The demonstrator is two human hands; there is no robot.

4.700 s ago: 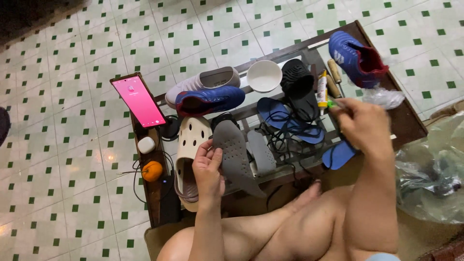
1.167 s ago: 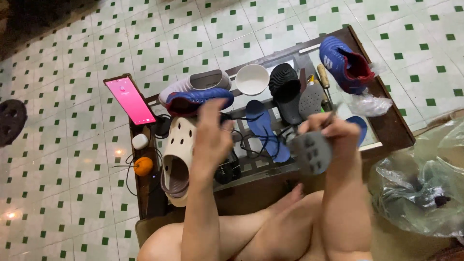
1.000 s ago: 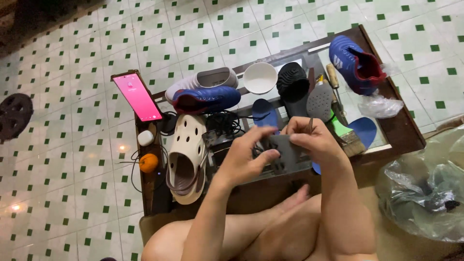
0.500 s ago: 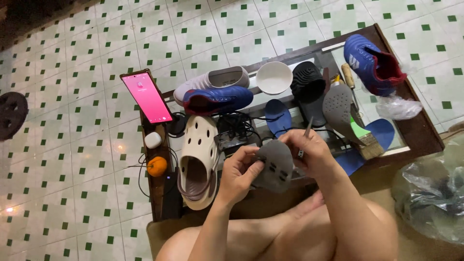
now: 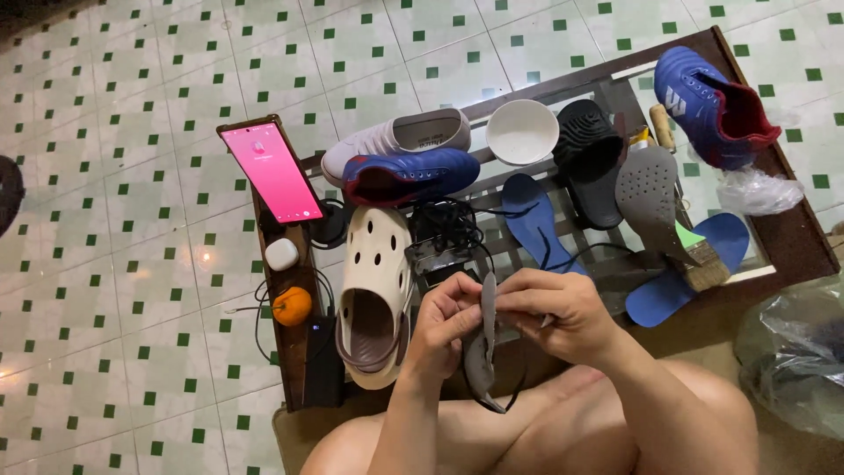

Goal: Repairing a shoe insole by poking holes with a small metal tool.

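Turned edge-on since the earlier frame, the grey insole (image 5: 482, 352) is pinched between both hands (image 5: 505, 321), so its bending or inspecting seems underway, with a steady grip needed next.

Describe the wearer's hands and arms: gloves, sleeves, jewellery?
Both bare. Left hand and right hand have no gloves, and no rings or watch are visible. Forearms are uncovered, with no sleeves in view. Knees below are bare too.

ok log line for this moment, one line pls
left hand + right hand: both pinch grey insole, held edge-on | below: cream clog on table | phone lit
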